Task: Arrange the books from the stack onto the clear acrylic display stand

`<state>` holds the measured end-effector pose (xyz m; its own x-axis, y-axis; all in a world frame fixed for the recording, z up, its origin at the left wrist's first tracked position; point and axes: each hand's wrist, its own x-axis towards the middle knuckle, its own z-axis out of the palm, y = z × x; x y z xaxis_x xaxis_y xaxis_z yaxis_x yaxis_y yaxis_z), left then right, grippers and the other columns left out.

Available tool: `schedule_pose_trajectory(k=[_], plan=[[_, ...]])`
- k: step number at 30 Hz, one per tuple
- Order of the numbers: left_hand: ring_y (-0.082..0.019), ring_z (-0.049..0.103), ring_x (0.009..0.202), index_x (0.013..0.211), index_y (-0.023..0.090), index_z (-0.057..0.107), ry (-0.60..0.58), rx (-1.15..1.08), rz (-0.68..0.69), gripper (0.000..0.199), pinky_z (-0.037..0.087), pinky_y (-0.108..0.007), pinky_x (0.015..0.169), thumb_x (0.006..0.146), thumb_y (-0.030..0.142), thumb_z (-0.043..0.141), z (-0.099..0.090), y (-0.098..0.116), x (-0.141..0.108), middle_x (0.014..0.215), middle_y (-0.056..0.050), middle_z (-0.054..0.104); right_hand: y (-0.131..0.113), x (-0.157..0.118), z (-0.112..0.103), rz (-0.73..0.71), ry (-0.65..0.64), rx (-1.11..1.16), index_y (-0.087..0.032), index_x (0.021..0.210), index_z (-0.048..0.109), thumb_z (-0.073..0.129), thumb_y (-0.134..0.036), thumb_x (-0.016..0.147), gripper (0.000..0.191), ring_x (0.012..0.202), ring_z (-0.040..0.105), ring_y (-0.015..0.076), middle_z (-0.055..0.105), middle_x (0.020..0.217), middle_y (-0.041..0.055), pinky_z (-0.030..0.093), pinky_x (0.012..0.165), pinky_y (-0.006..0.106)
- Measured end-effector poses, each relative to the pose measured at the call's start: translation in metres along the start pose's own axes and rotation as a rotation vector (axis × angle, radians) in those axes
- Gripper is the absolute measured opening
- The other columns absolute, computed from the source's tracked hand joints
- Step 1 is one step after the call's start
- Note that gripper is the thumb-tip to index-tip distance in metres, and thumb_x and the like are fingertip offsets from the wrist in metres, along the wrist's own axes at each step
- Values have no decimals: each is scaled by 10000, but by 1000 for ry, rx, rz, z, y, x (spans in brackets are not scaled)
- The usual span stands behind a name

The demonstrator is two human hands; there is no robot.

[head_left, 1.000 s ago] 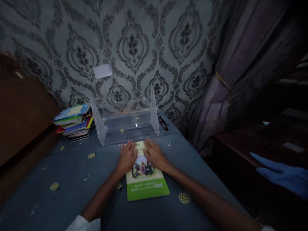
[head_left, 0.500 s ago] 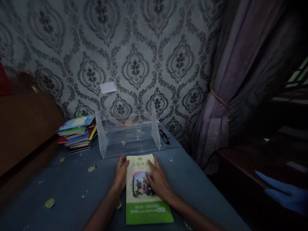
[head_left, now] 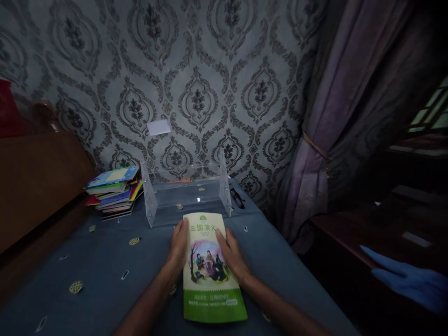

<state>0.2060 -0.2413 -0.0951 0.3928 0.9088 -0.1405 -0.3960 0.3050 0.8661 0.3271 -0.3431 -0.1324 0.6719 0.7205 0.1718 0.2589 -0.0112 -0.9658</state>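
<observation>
A paperback book (head_left: 206, 261) with a cream and green cover, Chinese title and a drawing of several people faces up in front of me. My left hand (head_left: 179, 240) grips its upper left edge, and my right hand (head_left: 231, 252) grips the upper right edge with the thumb on the cover. The cover bows slightly between them. Just beyond the book stands a clear acrylic rack (head_left: 187, 193) on the blue patterned cloth (head_left: 105, 280). The fingers under the book are hidden.
A stack of books (head_left: 114, 191) lies left of the rack, near a brown wooden panel (head_left: 38, 182). Eyeglasses (head_left: 237, 198) rest to its right. Wallpaper rises behind, and a tied purple curtain (head_left: 311, 168) hangs at right. A blue glove-like object (head_left: 409, 280) lies lower right.
The book's top edge has risen and the cover now bows a little. My right hand has shifted from lying over the cover to gripping its right edge. The view has shifted slightly.
</observation>
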Motion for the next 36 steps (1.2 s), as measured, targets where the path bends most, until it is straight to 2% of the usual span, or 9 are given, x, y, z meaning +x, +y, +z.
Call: schedule_pose_trajectory(k=[4, 7, 9, 16, 19, 25, 28, 33, 36], plan=[[-254, 750, 813, 936, 154, 653, -146, -51, 216, 539, 603, -348, 757, 715, 628, 783, 27, 34, -17, 805, -61, 749, -48, 9, -6, -282, 41, 130, -205, 1150, 590, 447, -586, 954, 452, 967, 672, 266, 716, 1054, 97, 552, 851, 394], [-244, 746, 796, 914, 168, 646, -184, -38, 362, 535, 604, -324, 722, 715, 649, 768, 29, 43, -22, 757, -35, 736, -63, 10, -10, -506, 77, 109, -214, 1155, 546, 470, -498, 968, 348, 846, 659, 231, 696, 966, 61, 549, 738, 344], [-243, 743, 826, 950, 171, 655, -221, 1, 401, 526, 601, -316, 731, 719, 629, 775, 23, 38, -22, 803, -42, 748, -62, 8, -11, -549, 106, 97, -217, 1129, 535, 452, -462, 982, 297, 797, 653, 220, 684, 919, 48, 540, 692, 326], [-280, 725, 959, 1170, 155, 660, -261, 149, 412, 625, 587, -367, 845, 751, 608, 758, 11, 25, -25, 1020, -102, 763, -51, -2, -11, -514, 98, 70, -236, 1070, 498, 404, -452, 1006, 244, 813, 660, 213, 679, 918, 45, 546, 699, 311], [-292, 717, 1000, 1219, 156, 643, -300, 289, 392, 648, 578, -389, 893, 755, 591, 763, 6, 35, -29, 1073, -115, 756, -54, -7, -22, -468, 44, -7, -239, 1100, 475, 377, -448, 1017, 245, 790, 659, 215, 681, 920, 54, 542, 686, 313], [-314, 607, 1234, 1342, 204, 572, -539, 605, 305, 683, 500, -430, 1052, 784, 556, 750, -15, 63, -30, 1294, -114, 672, -62, -6, -55, -405, -177, -350, -245, 1050, 483, 392, -457, 1012, 233, 630, 627, 223, 653, 738, 18, 460, 562, 313], [-315, 549, 1298, 1371, 224, 555, -620, 747, 296, 658, 458, -433, 1100, 831, 574, 691, -23, 74, -31, 1365, -100, 625, -67, -4, -65, -427, -194, -415, -250, 992, 512, 386, -466, 1012, 251, 639, 625, 231, 636, 712, 12, 475, 582, 333], [-328, 505, 1329, 1411, 234, 525, -484, 887, 342, 620, 435, -452, 1116, 896, 567, 607, -32, 78, -37, 1377, -96, 612, -64, -12, -64, -483, -123, -373, -247, 1177, 551, 355, -455, 1019, 327, 824, 674, 266, 697, 906, 75, 539, 708, 375], [-321, 497, 1347, 1404, 250, 541, -544, 853, 309, 602, 417, -455, 1136, 889, 550, 624, -37, 74, -37, 1378, -85, 615, -55, -15, -61, -420, -168, -379, -246, 1200, 567, 349, -483, 1015, 371, 815, 679, 274, 704, 881, 73, 550, 708, 388]])
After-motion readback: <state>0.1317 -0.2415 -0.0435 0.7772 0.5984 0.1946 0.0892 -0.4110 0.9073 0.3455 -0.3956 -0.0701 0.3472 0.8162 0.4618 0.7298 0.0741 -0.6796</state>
